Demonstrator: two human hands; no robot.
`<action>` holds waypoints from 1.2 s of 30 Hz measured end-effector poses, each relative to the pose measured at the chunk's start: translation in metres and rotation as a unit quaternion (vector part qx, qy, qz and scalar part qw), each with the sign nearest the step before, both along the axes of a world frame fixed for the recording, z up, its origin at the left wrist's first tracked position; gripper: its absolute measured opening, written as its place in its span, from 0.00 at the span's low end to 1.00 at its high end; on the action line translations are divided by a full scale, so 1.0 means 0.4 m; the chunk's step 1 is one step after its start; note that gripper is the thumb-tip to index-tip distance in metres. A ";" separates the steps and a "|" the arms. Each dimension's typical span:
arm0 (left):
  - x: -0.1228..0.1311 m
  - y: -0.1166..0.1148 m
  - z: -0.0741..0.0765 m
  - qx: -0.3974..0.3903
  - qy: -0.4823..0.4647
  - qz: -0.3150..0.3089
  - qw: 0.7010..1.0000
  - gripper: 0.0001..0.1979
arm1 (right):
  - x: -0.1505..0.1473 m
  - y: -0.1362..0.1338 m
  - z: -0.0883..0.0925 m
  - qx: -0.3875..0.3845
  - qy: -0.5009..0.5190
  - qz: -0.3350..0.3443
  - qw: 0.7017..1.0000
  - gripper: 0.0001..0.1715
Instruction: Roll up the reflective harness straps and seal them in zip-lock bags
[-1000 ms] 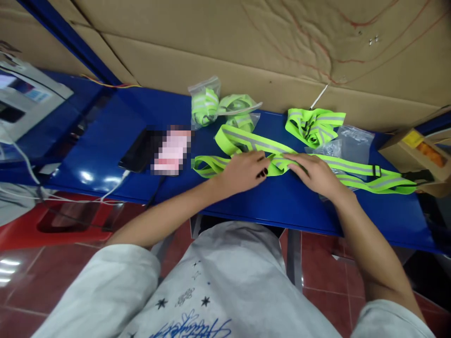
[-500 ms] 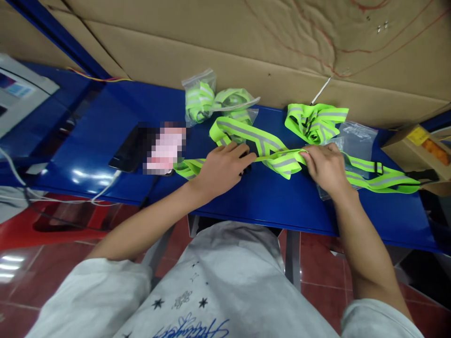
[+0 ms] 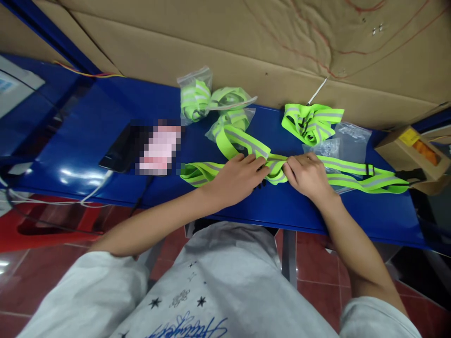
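Note:
A long neon-yellow reflective strap (image 3: 355, 170) with grey stripes lies stretched across the blue table (image 3: 105, 155). My left hand (image 3: 239, 176) and my right hand (image 3: 306, 174) rest close together on its middle, fingers curled and pinching the strap where it crosses. One end of the strap loops off to the left; the other runs right to a black buckle (image 3: 408, 175).
A folded strap (image 3: 312, 123) lies behind my right hand beside empty clear bags (image 3: 347, 138). Bagged straps (image 3: 195, 96) sit at the back. A dark phone (image 3: 121, 150) lies left, a cardboard box (image 3: 412, 152) far right, a cardboard wall behind.
My hands have come together and lowered the strap's middle onto the table; half a second ago the right hand held it raised and farther right.

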State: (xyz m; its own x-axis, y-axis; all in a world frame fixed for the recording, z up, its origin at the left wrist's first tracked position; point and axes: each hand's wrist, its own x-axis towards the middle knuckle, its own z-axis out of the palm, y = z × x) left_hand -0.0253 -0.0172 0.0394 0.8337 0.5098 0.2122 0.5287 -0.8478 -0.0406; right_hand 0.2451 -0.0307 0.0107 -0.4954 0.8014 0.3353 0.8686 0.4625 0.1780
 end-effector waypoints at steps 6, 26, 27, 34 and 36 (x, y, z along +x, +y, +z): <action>-0.028 -0.001 -0.011 0.048 -0.006 -0.008 0.999 0.13 | 0.031 -0.002 0.003 0.028 0.108 -0.135 0.985 0.30; 0.008 0.026 -0.042 -0.134 0.028 0.064 0.989 0.23 | 0.134 -0.011 0.101 0.067 0.230 -0.055 0.969 0.13; 0.002 0.033 -0.047 -0.145 0.034 0.069 0.987 0.22 | 0.141 -0.023 0.107 0.033 0.205 -0.015 0.978 0.14; -0.030 0.060 -0.001 -0.178 0.024 0.191 0.965 0.31 | 0.140 -0.141 0.106 0.011 -0.048 0.091 0.995 0.22; -0.027 0.070 0.014 -0.184 0.011 0.248 0.951 0.36 | 0.131 -0.174 0.097 0.013 -0.094 0.093 0.991 0.16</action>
